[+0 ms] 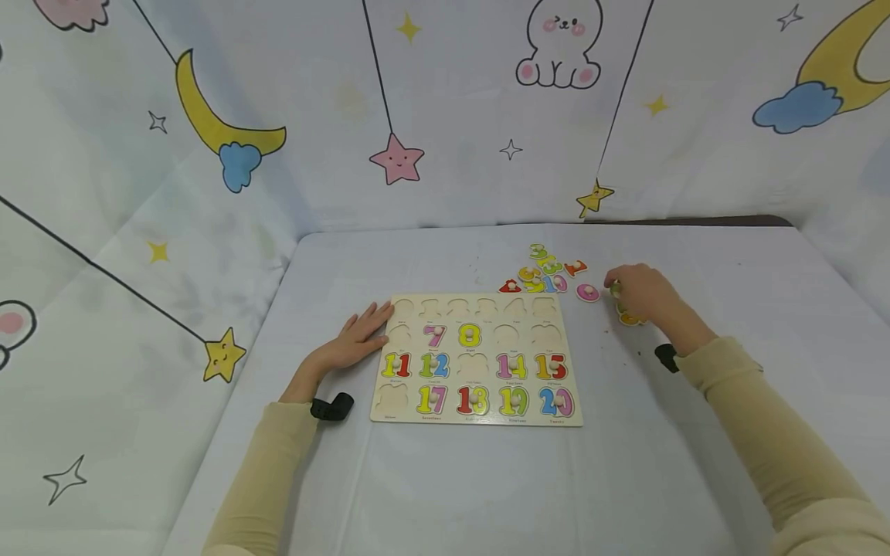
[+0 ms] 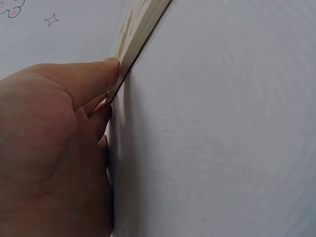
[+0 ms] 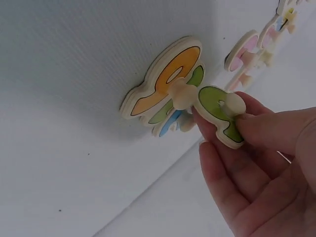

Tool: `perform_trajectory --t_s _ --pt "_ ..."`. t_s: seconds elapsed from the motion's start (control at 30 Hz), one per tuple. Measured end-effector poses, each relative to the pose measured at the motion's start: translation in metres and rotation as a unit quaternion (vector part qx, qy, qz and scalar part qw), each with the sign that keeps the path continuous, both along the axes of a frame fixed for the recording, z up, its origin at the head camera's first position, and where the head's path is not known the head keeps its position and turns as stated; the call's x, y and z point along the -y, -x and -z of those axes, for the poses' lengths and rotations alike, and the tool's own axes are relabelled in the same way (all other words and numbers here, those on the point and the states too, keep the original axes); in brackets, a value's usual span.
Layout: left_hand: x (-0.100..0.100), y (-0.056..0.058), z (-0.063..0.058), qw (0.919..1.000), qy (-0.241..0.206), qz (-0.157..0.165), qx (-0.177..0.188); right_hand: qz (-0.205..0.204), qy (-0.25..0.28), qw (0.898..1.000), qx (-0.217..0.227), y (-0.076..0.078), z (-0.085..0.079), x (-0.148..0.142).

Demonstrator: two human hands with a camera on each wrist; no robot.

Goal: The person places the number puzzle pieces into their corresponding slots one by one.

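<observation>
1. The step in hand looks like picking up one number piece for the puzzle board point(image 1: 459, 318). The board lies flat, just to the right of the left hand point(image 1: 350, 342) and well to the left of the right hand point(image 1: 641, 292).
2. The right hand pinches a green piece point(image 3: 213, 104). The thumb is on the front, next to the knob, and fingers are behind. The piece is tipped, and I can't tell if it is a six or a nine.
3. An orange piece point(image 3: 162, 83) sits on top of a little pile close by the right fingers. I can't tell if the green piece touches it.
4. A pink piece point(image 1: 587, 293) lies just left of the right hand. More loose pieces point(image 1: 549, 266) lie farther left, past the board's far edge.
5. The next move probably calls for bringing the green piece left, turning it the right way and finding its matching hole.
6. The left hand lies low with its fingers spread and nearly straight. Its thumb tip touches the board's side. It grips nothing, and maybe it helps the board stay put.
</observation>
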State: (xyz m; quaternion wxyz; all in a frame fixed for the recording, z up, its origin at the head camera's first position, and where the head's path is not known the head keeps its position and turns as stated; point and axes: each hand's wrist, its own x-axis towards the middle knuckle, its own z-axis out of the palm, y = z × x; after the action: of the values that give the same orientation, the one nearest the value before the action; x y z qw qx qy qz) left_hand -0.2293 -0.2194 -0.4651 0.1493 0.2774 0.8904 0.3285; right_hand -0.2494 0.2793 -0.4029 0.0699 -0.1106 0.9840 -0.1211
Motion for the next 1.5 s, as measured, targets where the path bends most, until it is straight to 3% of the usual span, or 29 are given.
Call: perform_trajectory --t_s 0.2,0.37,0.6,0.73,1.0,1.23,1.5 --pt "0.0 0.0 0.0 1.0 0.003 0.0 -0.002 0.011 0.094 0.994 -0.051 0.006 -0.001 0.005" --pt "0.0 0.001 0.001 1.0 0.0 0.001 -0.002 0.015 0.173 0.983 -0.057 0.01 -0.011 0.037" --pt "0.0 0.001 0.001 0.9999 0.008 0.0 -0.009 -0.024 0.308 0.951 -0.006 0.015 -0.014 0.11" --pt "0.0 0.001 0.0 0.9999 0.007 0.0 -0.008 -0.04 0.341 0.938 0.036 0.016 -0.012 0.154" --pt "0.001 0.001 0.001 0.9999 0.008 0.0 -0.009 -0.07 0.361 0.927 0.072 0.017 0.003 0.218" --pt "0.004 0.003 0.002 0.9999 0.011 0.0 -0.007 -0.144 0.301 0.94 0.077 0.021 0.018 0.258" --pt "0.003 0.003 0.001 1.0 0.005 0.002 -0.001 -0.218 0.238 0.944 0.064 0.032 0.026 0.29"
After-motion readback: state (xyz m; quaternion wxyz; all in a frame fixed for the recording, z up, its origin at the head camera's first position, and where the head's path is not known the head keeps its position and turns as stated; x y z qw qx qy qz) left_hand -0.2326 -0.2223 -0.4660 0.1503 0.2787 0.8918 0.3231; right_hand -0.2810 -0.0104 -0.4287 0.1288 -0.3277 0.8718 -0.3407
